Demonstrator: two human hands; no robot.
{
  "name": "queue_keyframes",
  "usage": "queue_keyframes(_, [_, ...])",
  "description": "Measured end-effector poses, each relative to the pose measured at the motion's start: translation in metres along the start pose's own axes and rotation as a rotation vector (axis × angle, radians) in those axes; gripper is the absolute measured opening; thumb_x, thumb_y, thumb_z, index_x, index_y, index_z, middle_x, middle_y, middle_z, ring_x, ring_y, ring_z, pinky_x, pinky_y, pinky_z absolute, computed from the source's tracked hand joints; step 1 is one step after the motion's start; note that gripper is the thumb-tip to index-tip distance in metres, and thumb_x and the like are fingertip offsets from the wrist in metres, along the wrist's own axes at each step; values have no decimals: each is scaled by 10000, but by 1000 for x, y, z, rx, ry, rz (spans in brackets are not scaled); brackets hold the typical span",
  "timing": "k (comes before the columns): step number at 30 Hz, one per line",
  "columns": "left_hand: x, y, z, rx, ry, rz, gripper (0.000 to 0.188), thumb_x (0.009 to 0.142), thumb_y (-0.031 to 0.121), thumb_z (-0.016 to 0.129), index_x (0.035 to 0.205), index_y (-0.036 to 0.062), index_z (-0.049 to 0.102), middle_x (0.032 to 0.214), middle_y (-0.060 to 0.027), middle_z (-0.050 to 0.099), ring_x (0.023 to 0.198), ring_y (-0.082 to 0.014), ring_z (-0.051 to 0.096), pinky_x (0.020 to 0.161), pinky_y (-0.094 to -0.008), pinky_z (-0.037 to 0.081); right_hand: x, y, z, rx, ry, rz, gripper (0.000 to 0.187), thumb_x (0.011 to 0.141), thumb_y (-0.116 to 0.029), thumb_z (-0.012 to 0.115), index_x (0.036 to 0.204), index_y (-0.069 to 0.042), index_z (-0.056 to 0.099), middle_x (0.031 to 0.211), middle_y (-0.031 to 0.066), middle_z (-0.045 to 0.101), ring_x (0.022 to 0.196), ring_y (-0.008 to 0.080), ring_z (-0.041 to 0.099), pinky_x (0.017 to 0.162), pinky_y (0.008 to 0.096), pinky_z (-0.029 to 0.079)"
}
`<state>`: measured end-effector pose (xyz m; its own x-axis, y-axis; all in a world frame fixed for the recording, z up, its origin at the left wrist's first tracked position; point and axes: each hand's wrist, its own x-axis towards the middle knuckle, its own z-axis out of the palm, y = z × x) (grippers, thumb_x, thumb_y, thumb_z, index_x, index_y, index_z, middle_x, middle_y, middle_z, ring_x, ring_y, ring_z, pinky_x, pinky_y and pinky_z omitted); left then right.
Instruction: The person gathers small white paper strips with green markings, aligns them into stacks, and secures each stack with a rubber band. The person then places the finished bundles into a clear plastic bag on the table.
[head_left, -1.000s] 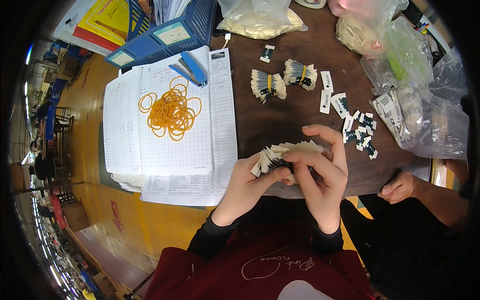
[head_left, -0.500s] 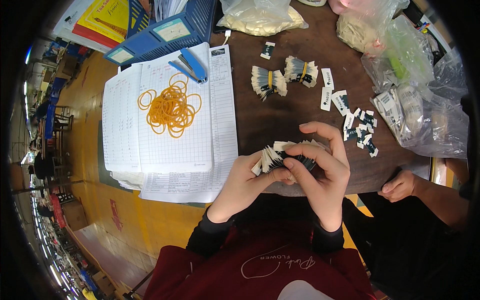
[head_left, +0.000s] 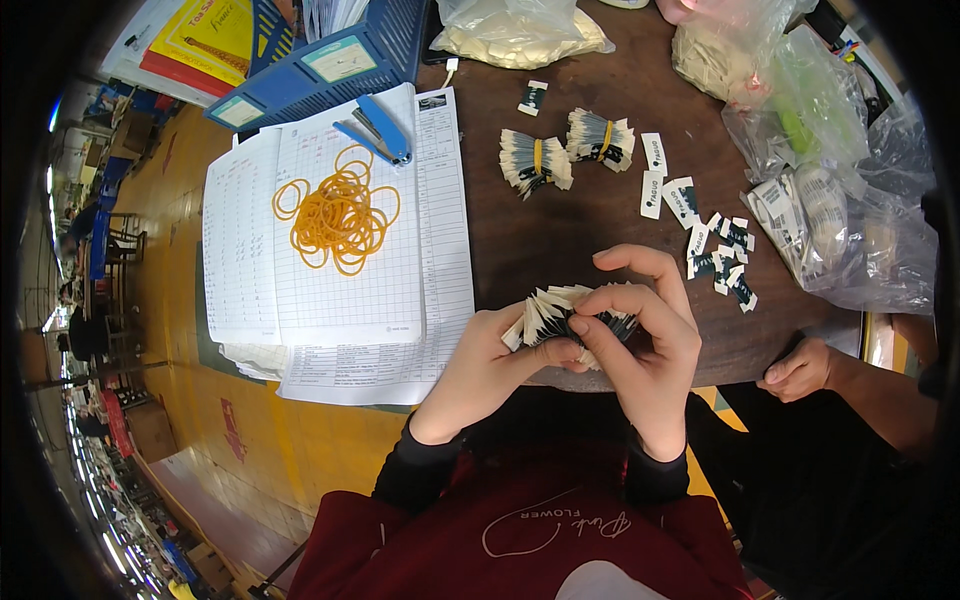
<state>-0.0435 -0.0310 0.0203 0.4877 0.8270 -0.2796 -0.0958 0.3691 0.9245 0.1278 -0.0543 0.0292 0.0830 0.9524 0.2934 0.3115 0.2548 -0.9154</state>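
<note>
Between my two hands, over the table's near edge, is a fanned stack of small white and dark green fabric labels (head_left: 546, 315). My left hand (head_left: 482, 365) grips the stack's left end, thumb along its near side. With thumb and forefinger my right hand (head_left: 645, 350) pinches the labels from the right; its other fingers are raised and curled. Beyond them lie two label bundles, a left one (head_left: 525, 165) and a right one (head_left: 592, 142), each bound round the middle by a yellow rubber band. Loose labels (head_left: 682, 203) are scattered to the right of the bundles.
A heap of yellow rubber bands (head_left: 340, 222) and a blue stapler (head_left: 375, 130) rest on an open notebook (head_left: 375, 310) at left. Behind stands a blue file holder (head_left: 340, 65). Plastic bags (head_left: 800, 110) crowd the far right. Another person's hand (head_left: 798, 368) is at the right table edge.
The labels between my hands have spread into a wider fan on the left. My right thumb and forefinger have shifted slightly along the stack. The bundles and loose labels stay put.
</note>
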Motion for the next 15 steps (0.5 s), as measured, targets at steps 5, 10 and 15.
queue_keyframes(5, [0, 1, 1, 23, 7, -12, 308, 897, 41, 740, 1172, -52, 636, 918, -85, 733, 847, -140, 713, 769, -275, 581, 0, -2, -1, 69, 17, 65, 189, 748, 68, 774, 894, -9, 681, 1201, 124, 610, 1064, 188, 592, 878, 287, 472])
queue_keyframes(10, [-1, 0, 0, 23, 8, -27, 281, 894, 34, 742, 1141, -56, 643, 910, -88, 734, 849, -146, 714, 768, -280, 581, 0, -2, -1, 82, 16, 83, 160, 759, 65, 764, 882, -8, 694, 1211, 128, 604, 1058, 184, 597, 873, 287, 476])
queue_keyframes(15, [-1, 0, -1, 124, -2, 29, 256, 895, 31, 739, 1117, -56, 643, 905, -94, 734, 844, -148, 714, 770, -281, 578, -1, -3, -1, 44, -12, 64, 158, 770, 62, 751, 919, 15, 728, 1220, 131, 597, 957, 168, 653, 829, 276, 502])
